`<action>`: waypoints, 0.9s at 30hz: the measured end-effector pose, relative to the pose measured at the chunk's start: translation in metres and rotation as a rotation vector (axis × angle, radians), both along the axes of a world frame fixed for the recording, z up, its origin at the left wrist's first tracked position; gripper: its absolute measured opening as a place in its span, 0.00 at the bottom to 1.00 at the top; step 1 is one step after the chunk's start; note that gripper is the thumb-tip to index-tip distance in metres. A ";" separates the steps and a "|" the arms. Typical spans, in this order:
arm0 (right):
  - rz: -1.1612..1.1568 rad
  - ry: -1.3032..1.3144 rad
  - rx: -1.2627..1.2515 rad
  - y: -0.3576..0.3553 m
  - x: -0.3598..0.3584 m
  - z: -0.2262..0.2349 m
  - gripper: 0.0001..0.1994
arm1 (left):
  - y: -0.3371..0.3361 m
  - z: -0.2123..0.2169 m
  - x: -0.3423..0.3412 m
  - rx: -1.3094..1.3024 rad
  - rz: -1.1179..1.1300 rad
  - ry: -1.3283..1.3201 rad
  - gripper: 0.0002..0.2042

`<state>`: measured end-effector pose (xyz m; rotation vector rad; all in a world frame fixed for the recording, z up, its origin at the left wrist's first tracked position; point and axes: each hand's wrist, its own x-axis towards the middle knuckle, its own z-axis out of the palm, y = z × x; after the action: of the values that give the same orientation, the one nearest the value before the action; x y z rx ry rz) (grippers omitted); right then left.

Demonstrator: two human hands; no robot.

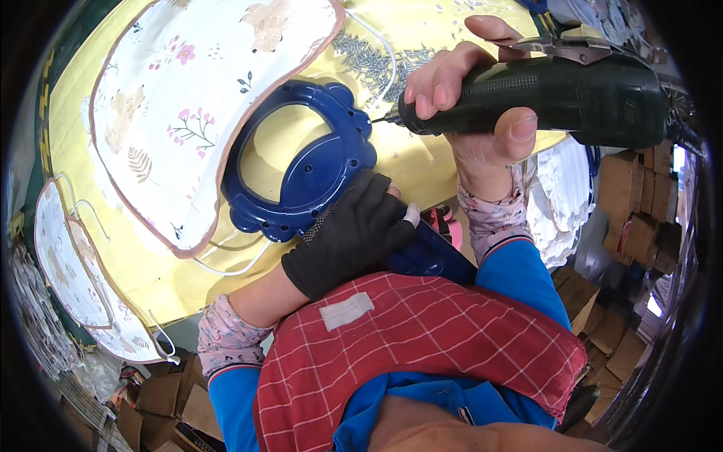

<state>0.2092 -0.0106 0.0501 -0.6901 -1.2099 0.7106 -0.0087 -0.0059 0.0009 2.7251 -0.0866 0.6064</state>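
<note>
My left hand, in a black glove with bare fingertips, is closed over the lower right of a blue plastic piece. That piece has a large ring with a scalloped rim, small holes and a broad long part running toward my apron. In my right hand is a black electric screwdriver with a metal lever, held level with fingers and thumb wrapped around it. Its thin bit points left at the ring's right rim; whether it touches a hole I cannot tell.
Loose screws lie in a heap on the yellow tabletop, beyond the ring. A white printed cloth piece with brown edging covers the left, and another hangs at the table's left edge. Cardboard boxes stand at the right.
</note>
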 end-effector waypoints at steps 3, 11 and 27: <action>-0.042 -0.007 -0.090 -0.004 -0.005 0.001 0.44 | 0.000 0.002 0.001 0.004 -0.006 0.004 0.20; 0.077 0.003 -0.017 0.007 -0.015 -0.009 0.30 | -0.001 0.004 0.003 -0.013 -0.011 -0.008 0.18; 0.409 0.097 -0.081 0.018 -0.124 0.019 0.32 | 0.000 -0.046 0.011 -0.528 0.088 -0.171 0.13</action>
<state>0.0851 0.0073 0.0689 -0.4703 -1.2510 1.1255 0.0025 -0.0056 -0.0456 2.1735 0.1353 0.7620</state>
